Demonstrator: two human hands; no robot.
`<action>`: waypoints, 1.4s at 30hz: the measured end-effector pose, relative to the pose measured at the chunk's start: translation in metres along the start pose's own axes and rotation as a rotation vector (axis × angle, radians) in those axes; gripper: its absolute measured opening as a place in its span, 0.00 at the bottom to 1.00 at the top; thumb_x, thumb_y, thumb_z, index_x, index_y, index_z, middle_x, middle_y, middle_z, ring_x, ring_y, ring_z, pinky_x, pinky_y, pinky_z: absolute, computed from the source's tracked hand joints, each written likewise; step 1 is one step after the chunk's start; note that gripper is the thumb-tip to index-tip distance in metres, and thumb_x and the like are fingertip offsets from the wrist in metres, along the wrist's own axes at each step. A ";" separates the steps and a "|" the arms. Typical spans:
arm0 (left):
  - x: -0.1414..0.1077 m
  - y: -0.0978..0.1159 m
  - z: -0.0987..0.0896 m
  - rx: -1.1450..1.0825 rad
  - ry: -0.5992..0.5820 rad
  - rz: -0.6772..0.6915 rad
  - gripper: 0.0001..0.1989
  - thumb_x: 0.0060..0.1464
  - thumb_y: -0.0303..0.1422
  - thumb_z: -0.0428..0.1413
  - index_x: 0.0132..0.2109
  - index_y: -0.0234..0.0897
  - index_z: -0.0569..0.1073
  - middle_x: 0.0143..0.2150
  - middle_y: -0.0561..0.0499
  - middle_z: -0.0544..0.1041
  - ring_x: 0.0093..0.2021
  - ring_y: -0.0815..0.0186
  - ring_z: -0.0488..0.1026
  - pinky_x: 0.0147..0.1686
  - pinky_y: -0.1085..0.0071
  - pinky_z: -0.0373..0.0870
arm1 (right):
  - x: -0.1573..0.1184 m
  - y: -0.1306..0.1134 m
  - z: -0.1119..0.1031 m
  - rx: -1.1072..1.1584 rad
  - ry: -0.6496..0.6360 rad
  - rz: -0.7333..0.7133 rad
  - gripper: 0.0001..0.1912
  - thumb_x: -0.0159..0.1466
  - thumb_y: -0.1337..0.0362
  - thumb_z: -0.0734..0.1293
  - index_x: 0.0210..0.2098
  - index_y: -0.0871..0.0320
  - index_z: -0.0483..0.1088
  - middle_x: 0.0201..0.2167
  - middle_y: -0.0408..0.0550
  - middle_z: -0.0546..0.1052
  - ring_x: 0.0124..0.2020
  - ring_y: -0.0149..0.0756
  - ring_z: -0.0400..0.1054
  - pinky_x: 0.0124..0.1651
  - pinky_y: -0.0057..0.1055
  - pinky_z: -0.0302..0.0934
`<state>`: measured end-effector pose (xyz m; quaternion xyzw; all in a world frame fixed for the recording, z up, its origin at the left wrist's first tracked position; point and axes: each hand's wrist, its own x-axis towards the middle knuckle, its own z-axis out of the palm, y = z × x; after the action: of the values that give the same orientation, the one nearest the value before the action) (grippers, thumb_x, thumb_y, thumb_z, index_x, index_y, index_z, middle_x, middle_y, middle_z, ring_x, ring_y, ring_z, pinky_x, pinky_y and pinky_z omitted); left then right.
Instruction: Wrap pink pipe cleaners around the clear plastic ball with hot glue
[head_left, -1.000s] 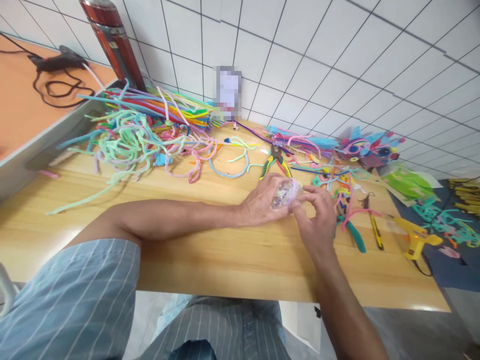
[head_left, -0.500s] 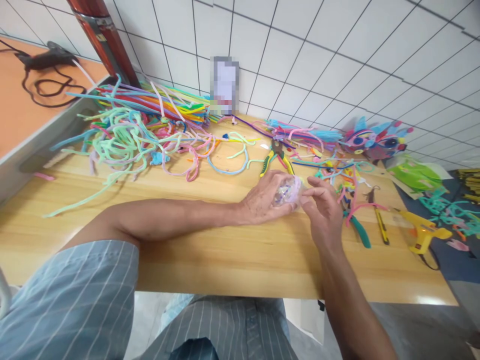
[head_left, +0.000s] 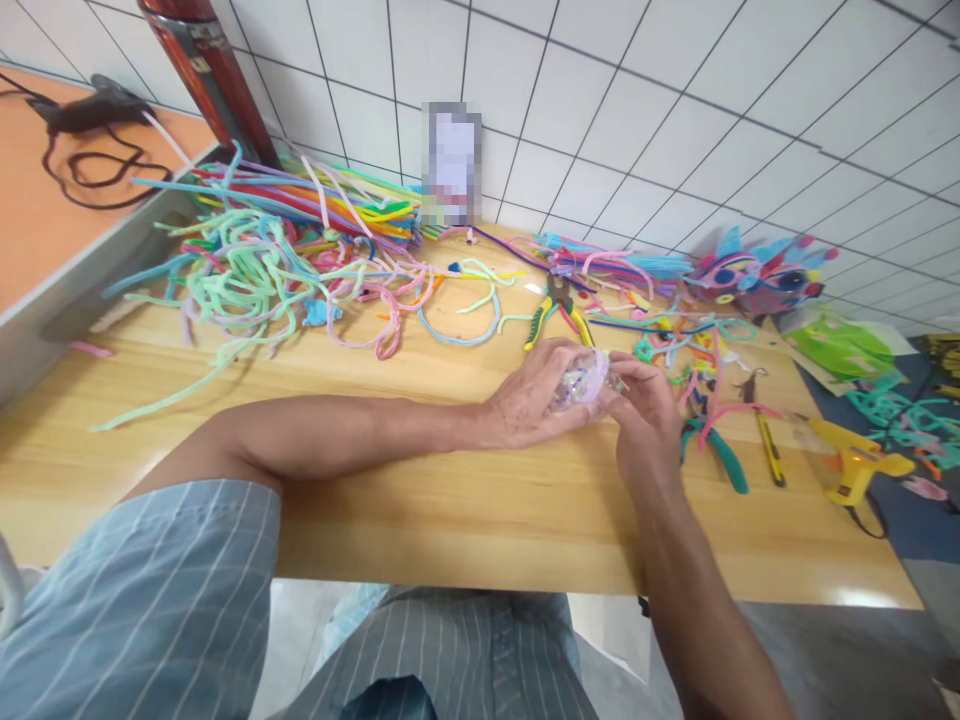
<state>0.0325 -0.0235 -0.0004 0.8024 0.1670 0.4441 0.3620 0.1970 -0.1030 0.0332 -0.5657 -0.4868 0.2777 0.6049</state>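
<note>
A small clear, crinkly plastic bundle [head_left: 573, 386] with a pale lilac band around it is between my hands, above the wooden table. My left hand [head_left: 526, 398] is closed around its left side. At its right end, the fingers and thumb of my right hand [head_left: 648, 405] are pinched on the clear plastic. What lies inside the bundle is too blurred to make out. Just beyond my left hand lie yellow-and-green pliers [head_left: 556, 310] with their handles spread. Teal-handled pliers [head_left: 724, 458] rest to the right of my right hand, partly under pink pipe cleaners [head_left: 739, 410].
Tangled pipe cleaners [head_left: 251, 270] and a colourful bundle of straight ones [head_left: 315, 205] cover the back left. A blurred phone [head_left: 452, 160] leans on the tiled wall. On the right are a yellow utility knife [head_left: 769, 450], a yellow glue gun [head_left: 855, 460] and blue-pink pipe-cleaner figures [head_left: 757, 275].
My right hand has moved in closer to the bundle, and its fingers have closed on the right end. The bundle has turned slightly in my left hand. The view has shifted a little.
</note>
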 end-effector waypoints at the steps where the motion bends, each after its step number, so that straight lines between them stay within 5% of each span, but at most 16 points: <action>1: 0.000 0.000 0.000 -0.003 -0.004 -0.002 0.29 0.65 0.43 0.58 0.67 0.39 0.63 0.64 0.36 0.71 0.68 0.49 0.68 0.69 0.47 0.68 | 0.000 -0.001 0.000 0.006 -0.005 0.020 0.17 0.59 0.61 0.77 0.48 0.49 0.77 0.55 0.47 0.80 0.57 0.43 0.74 0.59 0.42 0.69; 10: 0.000 -0.001 -0.002 -0.038 -0.030 -0.023 0.30 0.65 0.45 0.57 0.68 0.36 0.63 0.65 0.34 0.70 0.68 0.47 0.67 0.70 0.45 0.67 | 0.004 -0.005 0.002 0.000 -0.023 0.113 0.20 0.57 0.57 0.78 0.49 0.50 0.77 0.48 0.47 0.83 0.46 0.42 0.76 0.49 0.40 0.70; 25: 0.004 -0.006 -0.008 -0.075 -0.077 -0.123 0.26 0.67 0.43 0.55 0.67 0.39 0.62 0.66 0.37 0.70 0.70 0.49 0.67 0.70 0.46 0.66 | 0.020 0.007 0.003 -0.027 -0.088 0.113 0.19 0.57 0.57 0.77 0.47 0.50 0.76 0.46 0.47 0.83 0.45 0.42 0.76 0.44 0.38 0.70; 30: 0.008 -0.006 -0.010 -0.109 -0.091 -0.173 0.28 0.66 0.48 0.56 0.65 0.39 0.63 0.65 0.37 0.71 0.67 0.50 0.69 0.68 0.48 0.68 | 0.019 0.011 0.003 0.023 -0.061 0.123 0.20 0.56 0.58 0.78 0.47 0.50 0.76 0.45 0.46 0.82 0.46 0.43 0.76 0.47 0.41 0.70; 37: 0.012 0.000 -0.011 -0.204 -0.091 -0.303 0.27 0.61 0.41 0.60 0.63 0.41 0.64 0.64 0.40 0.72 0.66 0.50 0.71 0.68 0.49 0.69 | 0.015 0.015 -0.003 0.003 -0.124 0.099 0.22 0.61 0.53 0.76 0.52 0.49 0.74 0.50 0.49 0.82 0.50 0.46 0.77 0.54 0.47 0.73; 42: 0.020 0.002 -0.015 -0.412 -0.034 -0.465 0.25 0.58 0.38 0.60 0.59 0.41 0.65 0.62 0.43 0.73 0.64 0.53 0.72 0.64 0.54 0.73 | 0.010 0.018 -0.015 -0.154 -0.179 -0.053 0.31 0.61 0.53 0.77 0.62 0.47 0.69 0.64 0.53 0.75 0.67 0.50 0.70 0.68 0.54 0.68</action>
<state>0.0312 -0.0065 0.0178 0.6598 0.2466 0.3607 0.6114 0.2178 -0.0963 0.0207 -0.5702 -0.5738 0.2727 0.5208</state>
